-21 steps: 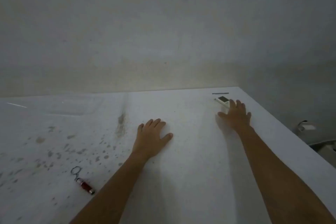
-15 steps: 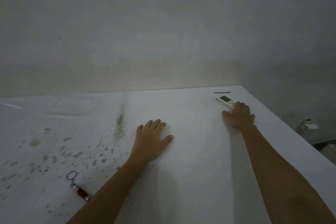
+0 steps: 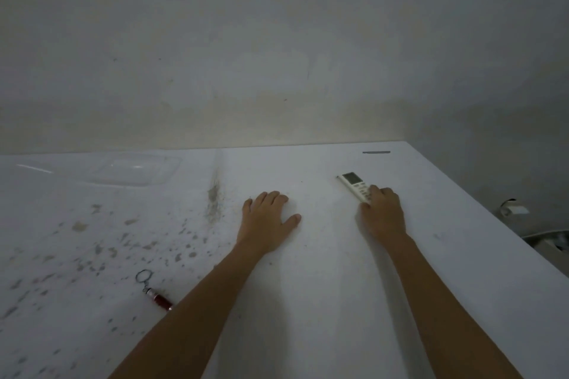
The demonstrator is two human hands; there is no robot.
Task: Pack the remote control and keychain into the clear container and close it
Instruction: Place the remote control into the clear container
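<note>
Stained white tabletop [image 3: 308, 301]: right hand [image 3: 383, 215] grips the remote control's [image 3: 354, 184] near end, left hand [image 3: 266, 221] flat, released. Next, I judge, lift it to the clear container [image 3: 129, 169] far beyond the left hand; keychain [image 3: 154, 292] waits.

Dim, even light throughout, no lamp or window in view. Plain pale wall [image 3: 277, 40] filling the upper half, faintly yellowed in a band just above the table, marked with a few small dark specks. White table [image 3: 323, 301] spreading across the lower half, its far edge meeting the wall, its right edge running diagonally down to the right. Grey-brown spots and smears [image 3: 101, 243] scattered over the left part, a longer dirty streak [image 3: 214, 200] near the middle. Short dark strip [image 3: 376, 152] at the far right corner. Beyond the right edge, shadowed floor with a small white fitting [image 3: 514, 210], too dim to identify.
</note>
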